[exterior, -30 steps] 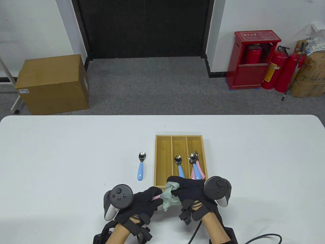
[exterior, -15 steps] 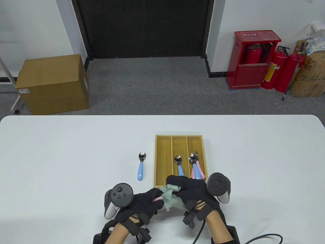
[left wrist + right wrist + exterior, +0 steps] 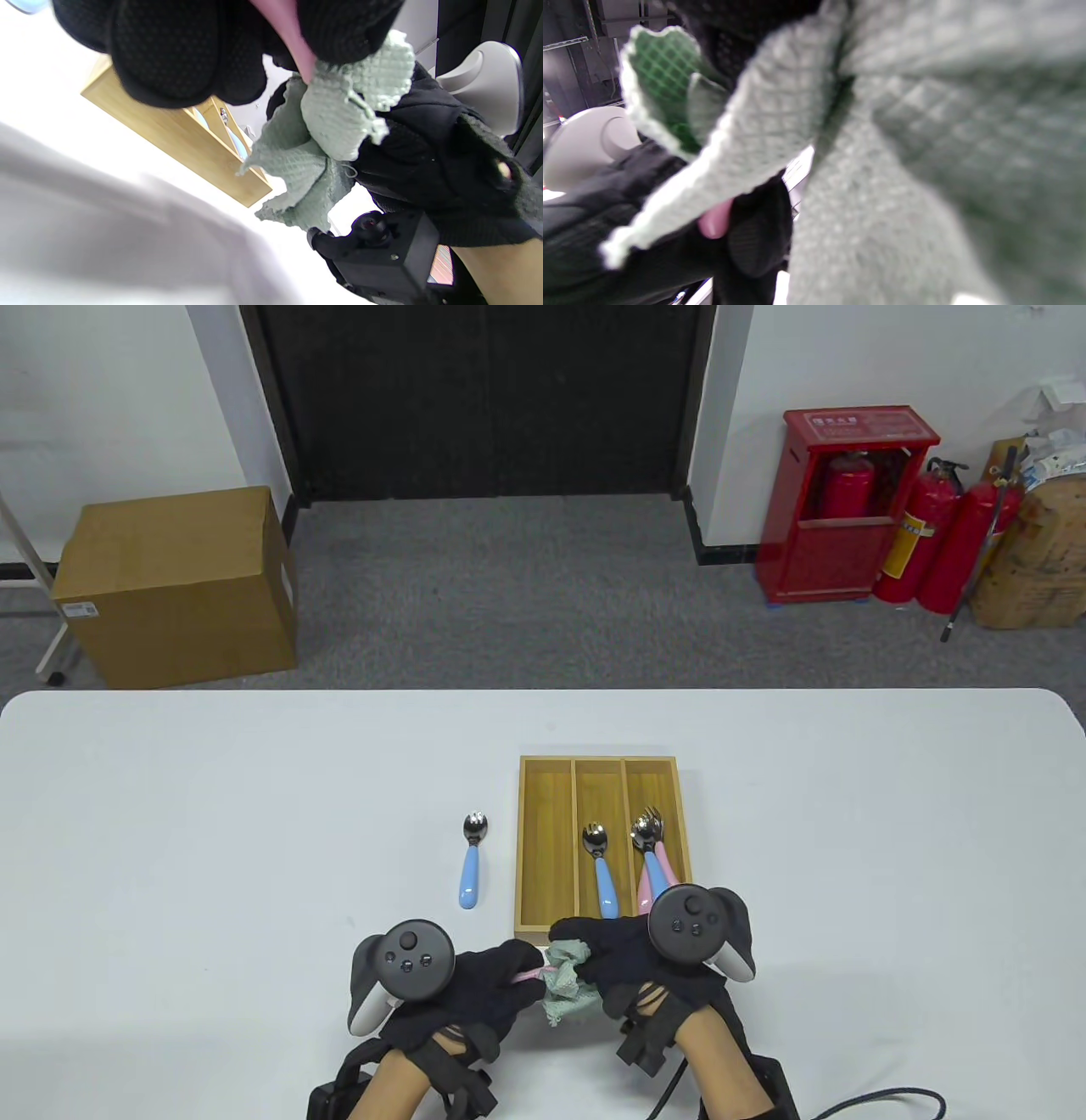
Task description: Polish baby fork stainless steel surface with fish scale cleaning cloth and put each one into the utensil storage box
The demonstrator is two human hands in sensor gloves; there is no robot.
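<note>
White table (image 3: 212, 831). Wooden utensil storage box (image 3: 543, 848) near its front edge; blue-handled piece in the middle slot, pink ones in the right. Right hand (image 3: 632, 963) bunches the green cloth (image 3: 567, 988) around the fork's head, fingers curled. Left hand (image 3: 484, 988) pinches the pink-handled fork (image 3: 528, 976) just before the box. Blue-handled piece (image 3: 471, 861) lies left of box.

Table view bright, even, sharp, soft shadows; wrist views close, blurred, overexposed white.

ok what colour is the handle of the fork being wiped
Pink handle, gripped by the left hand; the left wrist view shows it best.
</note>
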